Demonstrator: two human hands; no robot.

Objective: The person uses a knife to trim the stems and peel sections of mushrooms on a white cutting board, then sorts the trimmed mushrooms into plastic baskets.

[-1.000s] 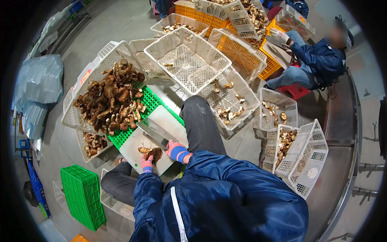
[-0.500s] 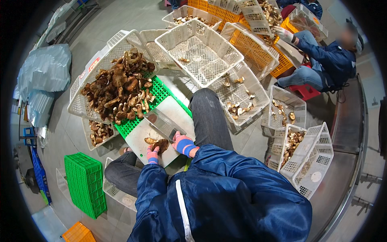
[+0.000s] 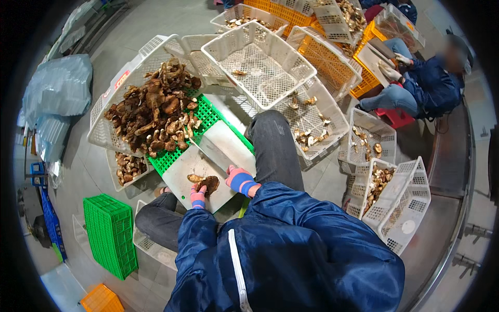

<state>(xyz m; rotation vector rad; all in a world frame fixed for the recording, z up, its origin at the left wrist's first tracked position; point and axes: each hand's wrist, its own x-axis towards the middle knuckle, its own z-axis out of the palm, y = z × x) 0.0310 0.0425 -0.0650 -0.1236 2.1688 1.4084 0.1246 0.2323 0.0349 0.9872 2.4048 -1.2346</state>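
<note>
Pink-and-blue gloves cover both hands. My left hand [image 3: 198, 196] is closed on a brown mushroom [image 3: 211, 184] lying on the white cutting board [image 3: 176, 169]. Just beyond it rests a pale cut mushroom piece [image 3: 195, 178]. To the right, my right hand [image 3: 239, 178] grips a cleaver [image 3: 214, 154], its broad blade pointing away and to the left, apart from the mushroom. Beyond the board, a heap of brown mushrooms [image 3: 158, 112] spills from a tipped white crate [image 3: 99, 132] onto a green perforated crate [image 3: 210, 115].
White crates [image 3: 257, 62] stand ahead and to the right, some with cut mushrooms. A stack of green crates [image 3: 109, 236] is at left, near wrapped clear plastic [image 3: 57, 88]. At upper right a co-worker [image 3: 434, 83] sits on a red stool [image 3: 395, 117] beside orange crates [image 3: 366, 78].
The cleaver has turned, its blade now showing narrower, and my right hand has moved slightly right. My left hand still holds the mushroom. The co-worker's hand has drawn back from the far crates.
</note>
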